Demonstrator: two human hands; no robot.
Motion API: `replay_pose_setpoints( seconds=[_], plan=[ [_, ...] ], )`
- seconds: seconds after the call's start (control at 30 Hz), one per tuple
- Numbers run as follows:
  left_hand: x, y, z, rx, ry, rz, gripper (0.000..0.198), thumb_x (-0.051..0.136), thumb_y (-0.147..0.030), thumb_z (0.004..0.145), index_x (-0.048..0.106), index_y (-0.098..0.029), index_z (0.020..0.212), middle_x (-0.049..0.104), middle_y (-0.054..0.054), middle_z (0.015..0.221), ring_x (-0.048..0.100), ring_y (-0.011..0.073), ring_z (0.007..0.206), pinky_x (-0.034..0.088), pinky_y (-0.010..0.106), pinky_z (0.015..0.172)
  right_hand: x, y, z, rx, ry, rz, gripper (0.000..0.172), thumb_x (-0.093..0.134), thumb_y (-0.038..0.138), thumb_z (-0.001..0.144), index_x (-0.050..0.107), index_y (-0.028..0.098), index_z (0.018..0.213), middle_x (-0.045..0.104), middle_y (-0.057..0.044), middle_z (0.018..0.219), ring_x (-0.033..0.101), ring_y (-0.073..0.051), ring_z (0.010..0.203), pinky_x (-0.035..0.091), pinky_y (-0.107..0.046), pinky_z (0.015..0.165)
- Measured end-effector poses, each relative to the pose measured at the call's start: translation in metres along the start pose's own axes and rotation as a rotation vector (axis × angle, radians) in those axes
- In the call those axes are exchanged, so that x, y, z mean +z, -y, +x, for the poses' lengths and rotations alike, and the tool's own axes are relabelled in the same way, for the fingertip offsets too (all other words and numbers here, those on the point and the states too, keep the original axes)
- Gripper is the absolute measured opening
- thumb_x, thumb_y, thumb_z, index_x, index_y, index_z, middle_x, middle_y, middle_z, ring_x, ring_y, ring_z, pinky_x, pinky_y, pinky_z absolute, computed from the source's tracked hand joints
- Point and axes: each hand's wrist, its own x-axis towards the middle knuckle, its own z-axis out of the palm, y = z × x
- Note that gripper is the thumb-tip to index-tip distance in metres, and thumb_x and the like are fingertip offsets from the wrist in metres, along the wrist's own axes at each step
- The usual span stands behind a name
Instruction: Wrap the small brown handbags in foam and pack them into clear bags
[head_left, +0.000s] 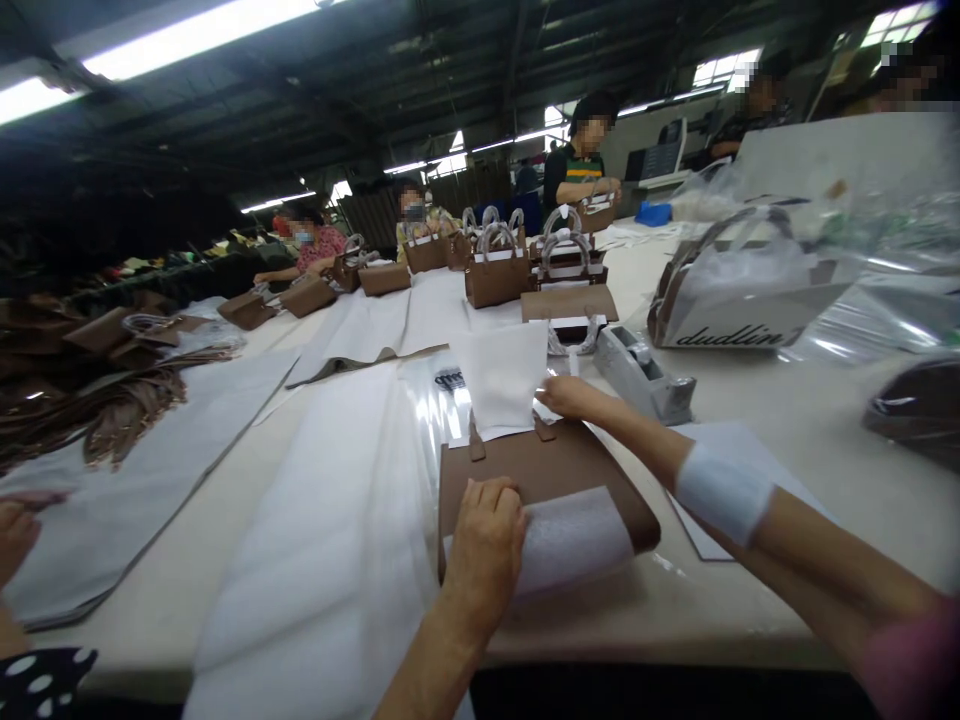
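Note:
A brown handbag (pixel 555 475) lies flat on the table in front of me. My left hand (pixel 486 535) presses down on its near side with fingers curled over a white foam sheet (pixel 574 540) that pokes out of the bag. My right hand (pixel 571 397) reaches to the bag's far edge and pinches the white foam wrap (pixel 504 385) around the handles. A white band (pixel 721 492) wraps my right forearm.
A grey tape dispenser (pixel 643 372) stands just beyond my right hand. Wrapped brown bags (pixel 496 275) are lined up farther back, a bagged one (pixel 742 290) at right. Foam sheets (pixel 330 520) cover the left of the table. Several people work along it; another person's hand (pixel 19 525) shows at far left.

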Motion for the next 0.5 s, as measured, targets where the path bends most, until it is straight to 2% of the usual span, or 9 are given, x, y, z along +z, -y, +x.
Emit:
replay_pose_setpoints(
  seconds=[0.07,0.1,0.13,0.2,0.3,0.37,0.43,0.47,0.5],
  plan=[
    [-0.001,0.001,0.003,-0.021,0.014,-0.022,0.008,0.049,-0.01,0.079,0.049,-0.017,0.075,0.058,0.005,0.093,0.055,0.0191,0.092,0.041,0.049,0.093,-0.013,0.0,-0.026,-0.051,-0.025,-0.021,0.025,0.043,0.028,0.088,0.063,0.013,0.084,0.063,-0.008,0.08,0.059,-0.018,0.078,0.046,-0.033,0.073],
    [-0.001,0.0,0.002,-0.024,0.013,-0.028,0.009,0.049,-0.01,0.079,0.049,-0.017,0.075,0.058,0.006,0.092,0.055,0.0192,0.091,0.041,0.049,0.092,-0.017,0.003,-0.046,-0.142,-0.131,-0.012,0.026,0.04,0.028,0.089,0.063,0.014,0.087,0.063,-0.008,0.08,0.059,-0.017,0.077,0.046,-0.032,0.073],
    [-0.001,-0.001,0.001,-0.022,0.009,-0.033,0.009,0.049,-0.01,0.079,0.048,-0.017,0.075,0.058,0.005,0.092,0.055,0.0192,0.09,0.041,0.048,0.091,-0.018,0.007,-0.067,-0.308,-0.173,0.026,0.025,0.041,0.027,0.088,0.063,0.016,0.089,0.064,-0.007,0.081,0.059,-0.016,0.075,0.047,-0.03,0.072],
    [-0.002,0.0,-0.002,-0.016,0.008,-0.052,0.01,0.048,-0.009,0.08,0.048,-0.018,0.074,0.058,0.005,0.09,0.055,0.019,0.089,0.044,0.046,0.088,-0.011,0.016,-0.11,-0.65,-0.133,0.092,0.021,0.047,0.024,0.086,0.062,0.017,0.098,0.065,-0.007,0.091,0.06,-0.015,0.085,0.047,-0.028,0.08],
    [-0.012,0.009,0.011,-0.004,-0.024,-0.11,0.006,0.049,-0.013,0.08,0.049,-0.019,0.08,0.058,0.005,0.096,0.055,0.0177,0.093,0.047,0.036,0.083,0.011,0.025,-0.146,-0.702,-0.158,0.095,0.036,0.053,0.031,0.082,0.056,0.012,0.112,0.062,-0.011,0.106,0.052,-0.021,0.108,0.043,-0.033,0.093],
    [-0.025,0.021,0.043,0.016,-0.158,-0.097,0.015,0.053,-0.022,0.08,0.05,-0.018,0.094,0.055,0.008,0.108,0.051,0.0192,0.104,0.044,0.035,0.088,0.022,0.024,-0.15,-0.681,-0.124,0.092,0.043,0.057,0.034,0.079,0.054,0.011,0.116,0.059,-0.011,0.112,0.049,-0.022,0.112,0.042,-0.035,0.096],
    [-0.04,0.033,0.095,0.039,-0.305,0.006,0.038,0.059,-0.036,0.076,0.049,-0.014,0.105,0.051,0.013,0.116,0.045,0.0255,0.113,0.033,0.045,0.097,0.026,0.02,-0.146,-0.695,-0.065,0.083,0.045,0.058,0.033,0.078,0.053,0.011,0.117,0.057,-0.01,0.117,0.046,-0.022,0.115,0.04,-0.034,0.099],
    [-0.046,0.038,0.125,0.035,-0.277,0.041,0.043,0.06,-0.043,0.073,0.051,-0.013,0.104,0.055,0.013,0.11,0.048,0.0265,0.108,0.032,0.047,0.096,0.026,0.017,-0.144,-0.705,-0.046,0.079,0.045,0.058,0.031,0.078,0.052,0.011,0.118,0.056,-0.01,0.119,0.045,-0.022,0.117,0.038,-0.034,0.1],
    [-0.051,0.041,0.154,0.058,-0.162,0.041,0.044,0.06,-0.047,0.072,0.054,-0.012,0.098,0.059,0.011,0.098,0.053,0.0255,0.098,0.035,0.047,0.091,0.026,0.015,-0.142,-0.705,-0.028,0.08,0.045,0.058,0.03,0.079,0.051,0.01,0.119,0.054,-0.009,0.12,0.043,-0.022,0.118,0.036,-0.033,0.101]
  ],
)
